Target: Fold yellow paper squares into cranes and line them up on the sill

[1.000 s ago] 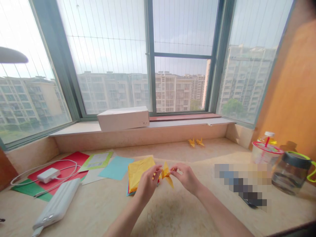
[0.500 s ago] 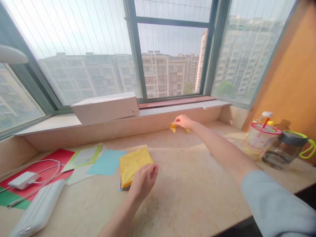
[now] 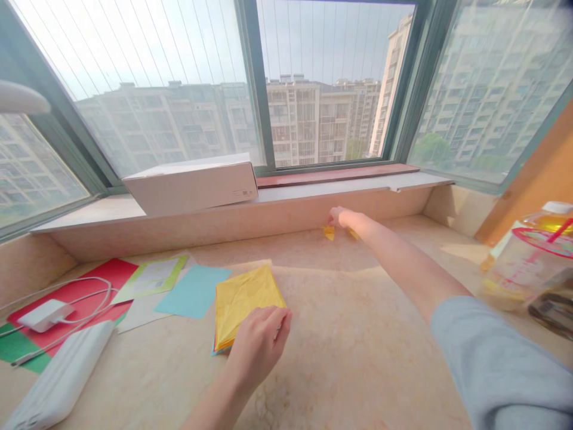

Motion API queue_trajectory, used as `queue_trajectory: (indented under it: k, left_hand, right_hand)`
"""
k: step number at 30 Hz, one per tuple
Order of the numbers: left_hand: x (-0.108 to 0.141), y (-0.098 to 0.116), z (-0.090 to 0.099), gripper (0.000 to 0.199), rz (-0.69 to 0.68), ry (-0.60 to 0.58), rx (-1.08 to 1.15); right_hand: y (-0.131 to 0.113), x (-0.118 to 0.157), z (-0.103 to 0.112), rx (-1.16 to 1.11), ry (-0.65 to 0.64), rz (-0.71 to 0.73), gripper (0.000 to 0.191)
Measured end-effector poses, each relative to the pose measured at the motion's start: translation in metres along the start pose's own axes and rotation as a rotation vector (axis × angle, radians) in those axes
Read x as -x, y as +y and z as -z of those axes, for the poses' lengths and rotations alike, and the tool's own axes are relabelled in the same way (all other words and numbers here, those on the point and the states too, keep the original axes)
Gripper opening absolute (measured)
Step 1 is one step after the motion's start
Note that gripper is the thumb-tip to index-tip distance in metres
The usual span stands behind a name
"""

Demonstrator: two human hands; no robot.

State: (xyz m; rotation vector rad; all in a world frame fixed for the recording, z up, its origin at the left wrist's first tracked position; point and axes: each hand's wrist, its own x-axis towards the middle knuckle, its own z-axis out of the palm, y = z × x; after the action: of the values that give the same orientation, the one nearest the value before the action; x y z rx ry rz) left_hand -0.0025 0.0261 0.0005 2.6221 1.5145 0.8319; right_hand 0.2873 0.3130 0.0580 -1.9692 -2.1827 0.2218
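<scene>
My left hand point(image 3: 264, 334), its fingers curled together, rests over the lower right corner of a stack of creased yellow paper point(image 3: 246, 298); blue and red edges show beneath the stack. Whether the fingers hold anything is hidden. At the far side of the counter, my right hand point(image 3: 342, 217) is pinched at a small yellow folded paper piece point(image 3: 329, 232). Another yellow piece point(image 3: 353, 234) lies just behind that wrist, partly covered by it.
Left are blue paper point(image 3: 196, 291), red paper point(image 3: 110, 278), a white charger with cable point(image 3: 47, 315) and a white power strip point(image 3: 71, 370). A white box point(image 3: 197, 188) sits on the ledge. At right stand a plastic cup point(image 3: 519, 269) and a dark-lidded bottle point(image 3: 553, 310).
The view has shifted, with the cup and bottle now nearer the right edge. My right hand has lowered the small yellow piece towards the counter's back. My left hand stays by the yellow stack.
</scene>
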Motion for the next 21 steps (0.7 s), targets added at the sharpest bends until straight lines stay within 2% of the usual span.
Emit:
queue_trajectory:
  k: [3, 6, 12, 21]
  left_hand:
    - [0.0, 0.001, 0.001, 0.026, -0.014, 0.005, 0.017]
    - [0.0, 0.002, 0.002, 0.025, -0.022, 0.007, 0.016]
    - [0.002, 0.001, 0.002, 0.026, -0.046, -0.003, 0.007]
    - [0.001, 0.003, 0.006, 0.026, -0.07, 0.07, 0.05]
  right_hand:
    - [0.0, -0.004, 0.002, 0.111, -0.142, -0.023, 0.022]
    - [0.003, -0.007, 0.005, 0.195, -0.198, -0.034, 0.014]
    - [0.008, -0.006, 0.01, 0.298, -0.224, -0.046, 0.031]
    - [0.007, 0.001, 0.01, 0.374, -0.229, -0.031, 0.033]
